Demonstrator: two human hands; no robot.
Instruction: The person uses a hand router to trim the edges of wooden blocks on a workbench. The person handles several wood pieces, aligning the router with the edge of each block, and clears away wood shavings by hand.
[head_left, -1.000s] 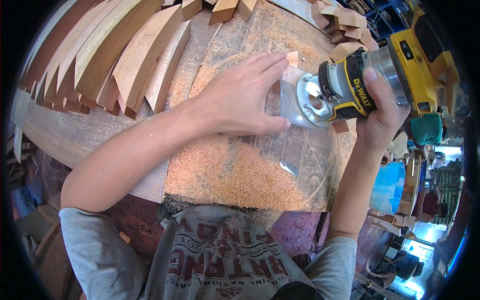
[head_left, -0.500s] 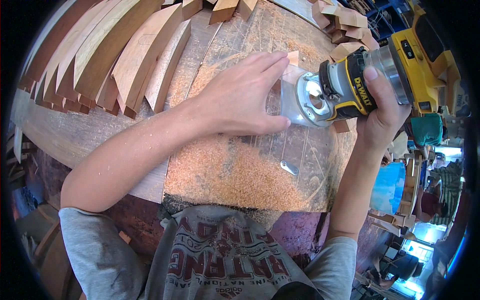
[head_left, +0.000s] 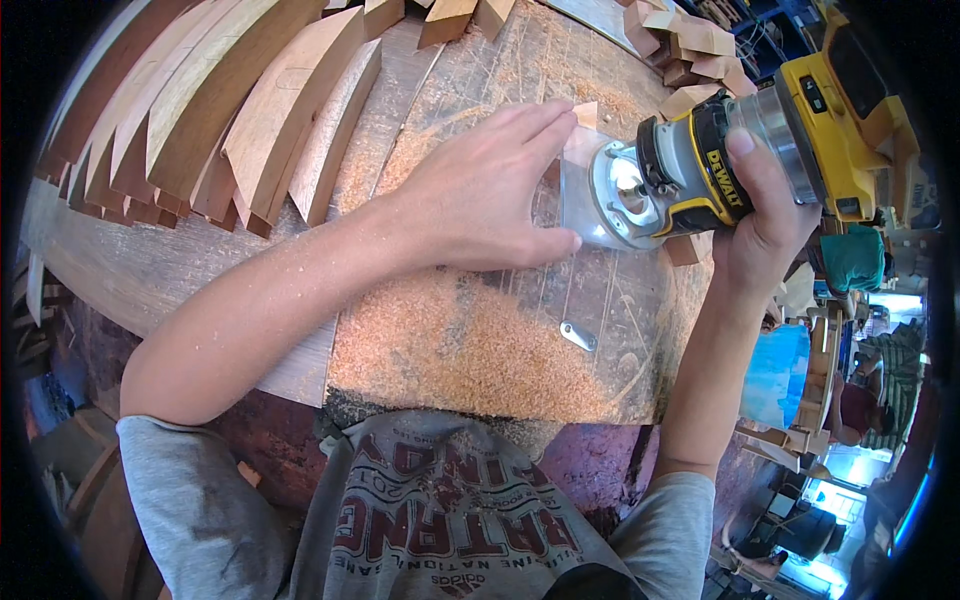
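A yellow and black cordless trim router [head_left: 700, 165] lies tilted on its side above the bench, its clear base plate [head_left: 577, 200] facing left. My right hand [head_left: 765, 215] is wrapped round the router's body from below, thumb on top. On the left, my left hand [head_left: 490, 190] curves about the edge of the base plate, fingertips at its far corner and thumb at its near corner. A small piece of pale wood [head_left: 588, 114] shows by the left fingertips, and another bit of wood [head_left: 686, 250] shows under the router. What lies beneath my left palm is hidden.
Orange sawdust [head_left: 480, 350] covers much of the wooden bench [head_left: 630, 300]. A small metal tag-shaped piece [head_left: 577, 336] lies near the front. Several curved wooden pieces [head_left: 290, 110] are stacked at the left, and wooden blocks [head_left: 690, 45] pile up at the back right.
The router has shifted very slightly, its base a touch to the left and up. Both hands keep their hold.
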